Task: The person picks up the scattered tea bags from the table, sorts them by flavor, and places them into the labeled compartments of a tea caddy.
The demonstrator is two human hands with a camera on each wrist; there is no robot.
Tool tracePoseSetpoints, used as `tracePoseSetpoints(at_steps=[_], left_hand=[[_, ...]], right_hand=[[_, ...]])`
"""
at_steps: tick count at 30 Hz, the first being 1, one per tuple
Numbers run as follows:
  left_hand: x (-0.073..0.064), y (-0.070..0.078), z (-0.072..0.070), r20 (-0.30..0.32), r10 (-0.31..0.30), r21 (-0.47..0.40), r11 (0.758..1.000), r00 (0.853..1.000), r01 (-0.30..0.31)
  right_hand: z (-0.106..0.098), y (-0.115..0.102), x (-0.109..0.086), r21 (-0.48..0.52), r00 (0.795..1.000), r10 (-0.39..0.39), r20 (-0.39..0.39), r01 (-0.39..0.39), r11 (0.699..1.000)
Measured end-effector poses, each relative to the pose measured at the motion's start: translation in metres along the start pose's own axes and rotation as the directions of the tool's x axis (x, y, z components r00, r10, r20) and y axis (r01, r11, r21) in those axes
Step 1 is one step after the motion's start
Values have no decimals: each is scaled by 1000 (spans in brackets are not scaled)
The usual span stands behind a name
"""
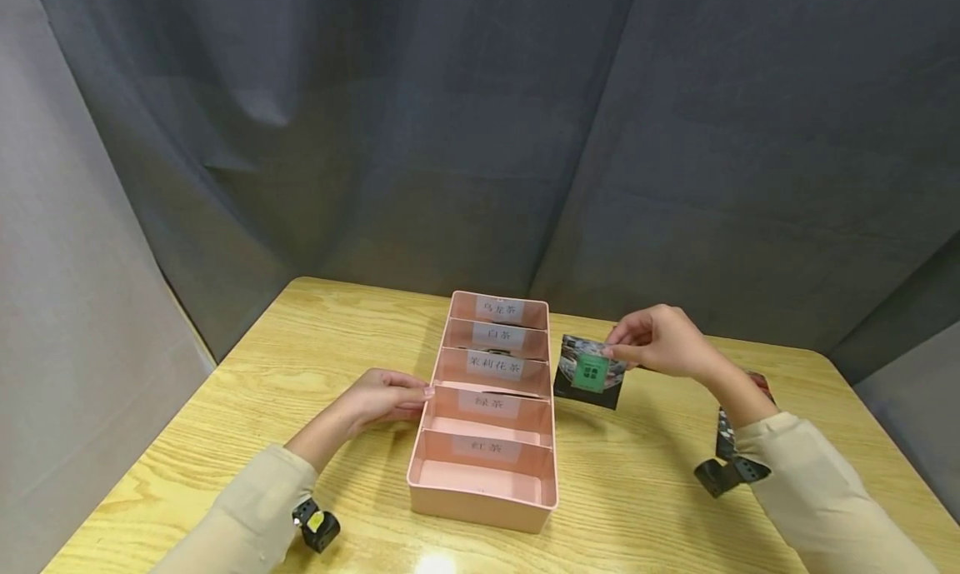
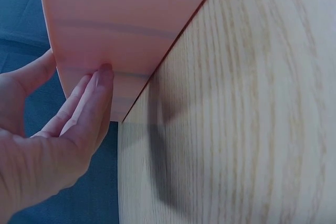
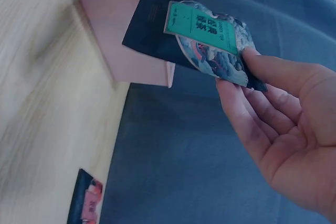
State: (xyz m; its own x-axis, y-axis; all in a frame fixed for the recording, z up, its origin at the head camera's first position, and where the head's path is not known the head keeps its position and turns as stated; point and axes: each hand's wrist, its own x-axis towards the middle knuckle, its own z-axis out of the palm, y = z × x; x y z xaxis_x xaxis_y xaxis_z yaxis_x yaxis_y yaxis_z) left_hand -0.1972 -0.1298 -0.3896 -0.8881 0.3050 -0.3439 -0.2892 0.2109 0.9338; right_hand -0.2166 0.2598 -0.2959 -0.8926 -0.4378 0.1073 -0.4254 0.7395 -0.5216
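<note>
Barely parted, right fingers (image 3: 237,113) pinch a sachet (image 3: 202,27); left fingers (image 2: 97,98) hold a box (image 1: 480,507).

Your pink box (image 1: 480,510) bears labels (image 1: 494,363), far to near: 乌龙茶, 白茶, 茉莉花茶, 绿茶, 红茶; your held packet (image 1: 572,393) reads 经典绿茶.

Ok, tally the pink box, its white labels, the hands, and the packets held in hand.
Pink box: 1
White labels: 5
Left hand and right hand: 2
Held packet: 1
Total: 9
</note>
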Motion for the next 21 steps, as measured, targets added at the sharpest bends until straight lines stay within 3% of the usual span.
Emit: tracePoseSetpoints(at_steps=[10, 21], left_hand=[[1, -1, -1, 0, 2, -4, 1000, 1000, -2], [0, 0, 0, -8, -3, -5, 1000, 1000, 3]], right_hand=[[-7, -24, 0, -100, 998, -54, -43, 49, 994], [-10, -46, 4, -107, 991, -127, -41, 122, 987]])
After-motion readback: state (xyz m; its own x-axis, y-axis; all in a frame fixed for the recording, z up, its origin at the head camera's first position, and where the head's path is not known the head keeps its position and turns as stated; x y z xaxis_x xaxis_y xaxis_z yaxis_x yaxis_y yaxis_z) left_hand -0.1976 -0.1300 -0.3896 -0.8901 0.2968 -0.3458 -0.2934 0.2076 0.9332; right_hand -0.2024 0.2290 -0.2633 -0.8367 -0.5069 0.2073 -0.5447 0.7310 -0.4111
